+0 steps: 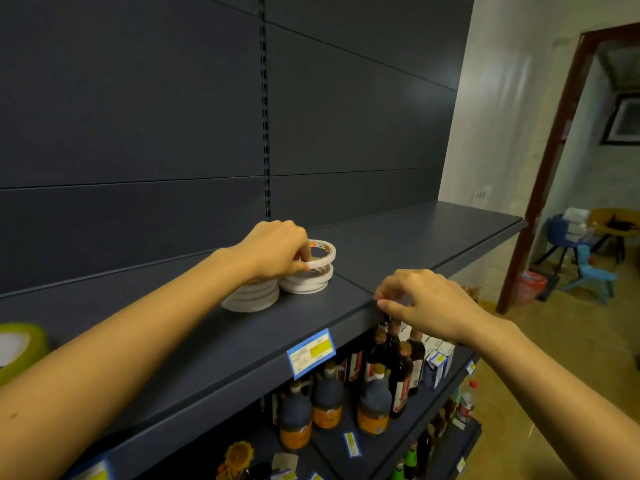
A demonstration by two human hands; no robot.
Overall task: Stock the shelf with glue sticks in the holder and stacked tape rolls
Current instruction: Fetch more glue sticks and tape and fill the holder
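On the shelf, two tape stacks are set touching; the right one's top roll is clamped in the left hand. At the shelf's front edge, fingers are curled on the right hand; its grip cannot be told.

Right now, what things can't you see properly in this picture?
Head view:
- Left tape stack: top hidden under the left hand, which grips a tape roll.
- Green thing: cut off by the left edge; contents unclear.
- Price label: print too small.
- Right hand: its curled fingers hide whether it pinches anything.
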